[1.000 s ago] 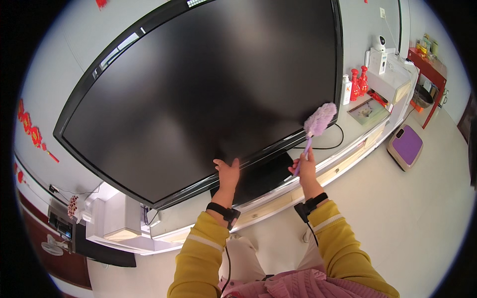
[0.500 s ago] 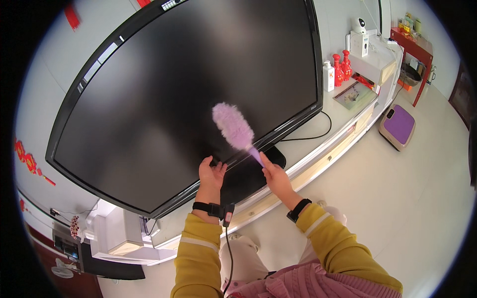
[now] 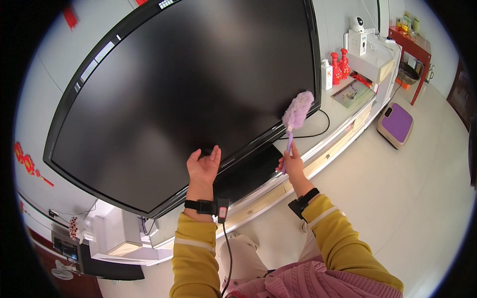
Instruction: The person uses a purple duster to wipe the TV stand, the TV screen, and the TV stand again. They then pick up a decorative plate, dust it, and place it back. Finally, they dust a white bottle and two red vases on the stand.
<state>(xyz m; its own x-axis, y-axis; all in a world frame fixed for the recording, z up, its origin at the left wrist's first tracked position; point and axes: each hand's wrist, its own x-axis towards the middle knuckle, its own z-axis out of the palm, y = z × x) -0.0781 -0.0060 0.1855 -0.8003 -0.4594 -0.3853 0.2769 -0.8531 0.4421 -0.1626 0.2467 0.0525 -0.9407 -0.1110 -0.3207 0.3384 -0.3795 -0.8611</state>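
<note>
A fluffy purple duster [image 3: 298, 110] is held by its handle in my right hand [image 3: 293, 163], its fingers wrapped round it. The duster's head is raised at the lower right corner of the large black television [image 3: 194, 94]. My left hand [image 3: 204, 166] is open, palm up with the fingers apart, in front of the lower edge of the screen. Nothing lies in that palm. Whether its fingertips touch the screen I cannot tell. Both wrists wear black straps, and a cable hangs from the left one.
The television stands on a long white cabinet [image 3: 318, 144]. To its right are a white pump bottle [image 3: 326, 75], two red bottles [image 3: 336, 69], a flat picture [image 3: 354, 93] and a white camera [image 3: 357, 23]. A purple-topped scale [image 3: 396, 123] sits on the floor. A black cable [image 3: 323, 130] curves behind the duster.
My right hand has moved the duster rightward, from in front of the screen's middle to its lower right corner, now more upright. My left hand has shifted slightly left and its fingers have spread.
</note>
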